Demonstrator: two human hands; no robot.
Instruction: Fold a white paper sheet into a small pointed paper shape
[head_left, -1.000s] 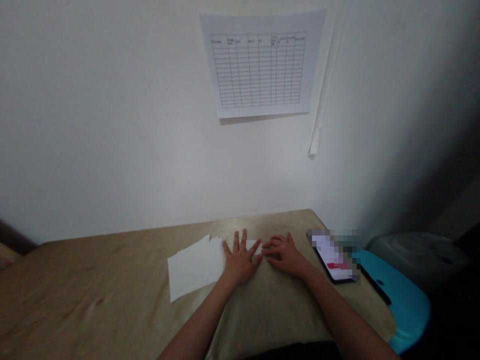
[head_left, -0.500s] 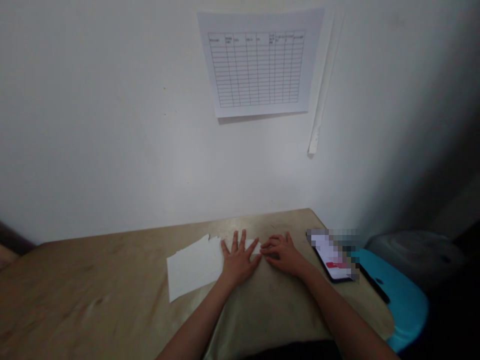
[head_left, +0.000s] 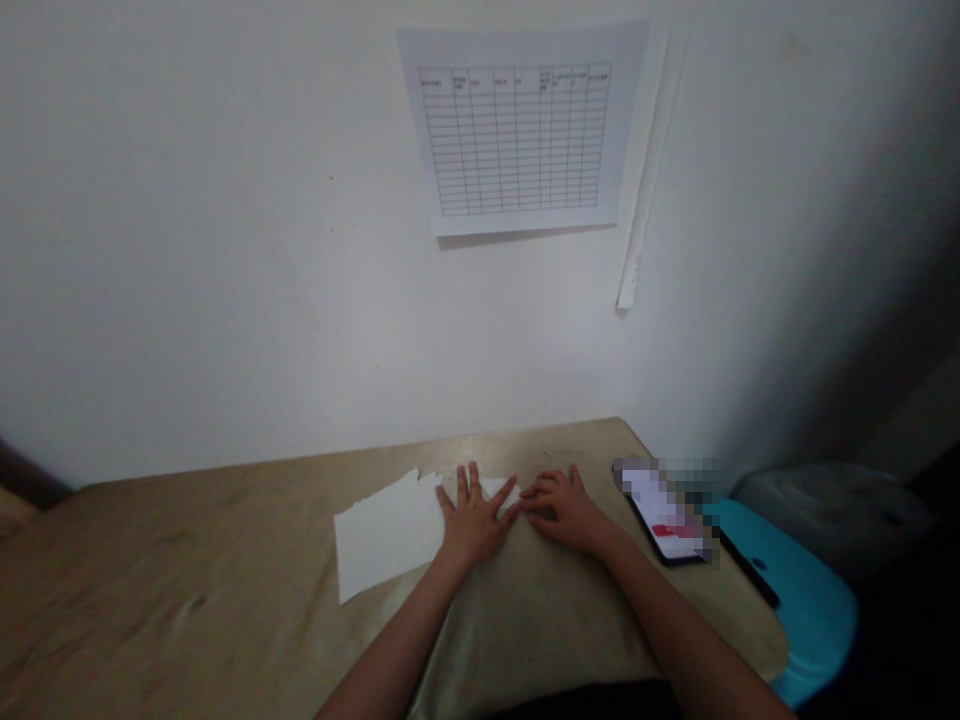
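Note:
A white sheet of paper (head_left: 386, 540) with a ragged upper edge lies flat on the table. My left hand (head_left: 474, 520) rests just right of it, fingers spread, over a smaller white paper piece (head_left: 499, 489) that shows between forefinger and thumb. Close by on the right, my right hand (head_left: 562, 508) lies low on the table with bent fingers, its fingertips at the right end of the small piece. Whether these fingertips pinch the paper is too small to tell.
Right of my right hand lies a phone (head_left: 667, 520) with a lit screen, near a dark thin object (head_left: 750, 568) at the table (head_left: 225, 580) edge. Beyond stands a turquoise stool (head_left: 810, 590). A printed chart (head_left: 525, 140) hangs on the wall.
My left hand has shifted slightly to the left, and more of the small paper piece shows beside its forefinger. My right hand has hardly moved.

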